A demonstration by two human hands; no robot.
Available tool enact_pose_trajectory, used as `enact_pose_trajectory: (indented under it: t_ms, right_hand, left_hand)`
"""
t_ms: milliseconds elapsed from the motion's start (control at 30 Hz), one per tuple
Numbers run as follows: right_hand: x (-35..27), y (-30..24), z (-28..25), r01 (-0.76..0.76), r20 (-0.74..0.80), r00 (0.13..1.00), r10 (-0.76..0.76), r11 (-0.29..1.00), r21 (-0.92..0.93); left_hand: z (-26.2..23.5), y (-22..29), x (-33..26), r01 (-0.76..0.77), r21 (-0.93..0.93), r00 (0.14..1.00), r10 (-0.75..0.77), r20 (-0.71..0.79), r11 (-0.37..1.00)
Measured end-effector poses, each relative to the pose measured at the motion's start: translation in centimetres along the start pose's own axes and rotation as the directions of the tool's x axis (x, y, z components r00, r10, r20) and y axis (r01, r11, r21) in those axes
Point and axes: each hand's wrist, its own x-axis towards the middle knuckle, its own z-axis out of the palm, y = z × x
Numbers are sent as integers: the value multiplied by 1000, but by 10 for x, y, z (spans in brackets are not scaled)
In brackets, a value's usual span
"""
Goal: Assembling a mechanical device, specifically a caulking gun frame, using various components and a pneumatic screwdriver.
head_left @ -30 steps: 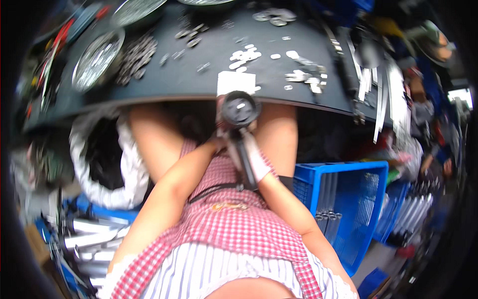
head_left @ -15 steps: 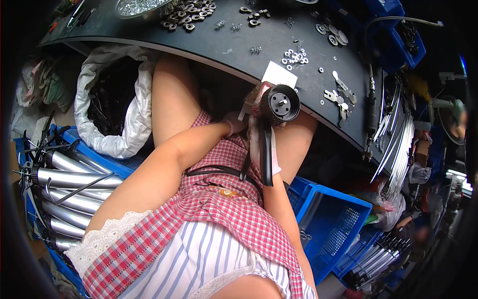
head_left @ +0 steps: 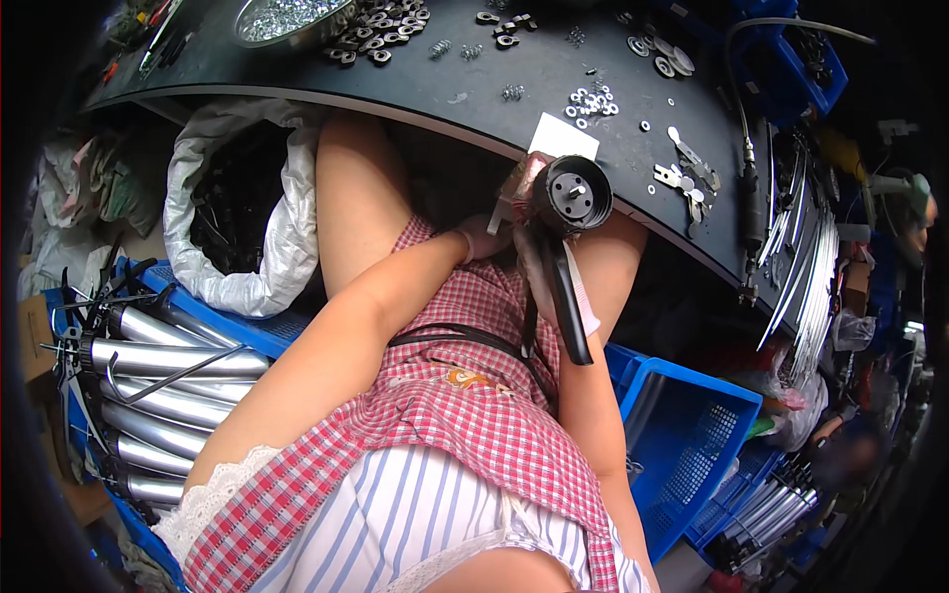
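Note:
At the table's front edge is a black round cup-shaped head (head_left: pixel 573 194) with small holes and a central pin, its open face toward me. A long black lever handle (head_left: pixel 567 301) runs down from it, like a grease gun head. My right hand (head_left: pixel 540 269), in a pale glove, is closed round the handle part, its fingers partly covered. My left hand (head_left: pixel 481 239), also gloved, is close to a small metal bracket (head_left: pixel 499 210) left of the head; its fingers are hidden. A white card (head_left: pixel 563 136) lies on the table just behind the head.
The dark table (head_left: pixel 474 99) bears small rings (head_left: pixel 591 102), springs (head_left: pixel 512 93), flat metal levers (head_left: pixel 689 178) and nuts (head_left: pixel 381 35). A white sack (head_left: pixel 282 277) and silver tubes (head_left: pixel 178 358) are at left; a blue crate (head_left: pixel 727 395) is at right.
My view has shifted, moving the whole scene slightly rightward in the picture. The lever handle's lower end has swung a little to the right. Both hands stay near the round head.

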Motion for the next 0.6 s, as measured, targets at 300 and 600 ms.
enact_pose_trajectory:
  t_ms: [300,600]
  right_hand:
    - [-59,-14,-33,-173,62,985,162,887,428]
    - [-115,-54,-81,-78,-131,927,353,522,849]
  left_hand:
    - [-4,42,-25,-326,432,933,212,291,841]
    - [-34,135,-87,-208,-402,970,240,31,892]
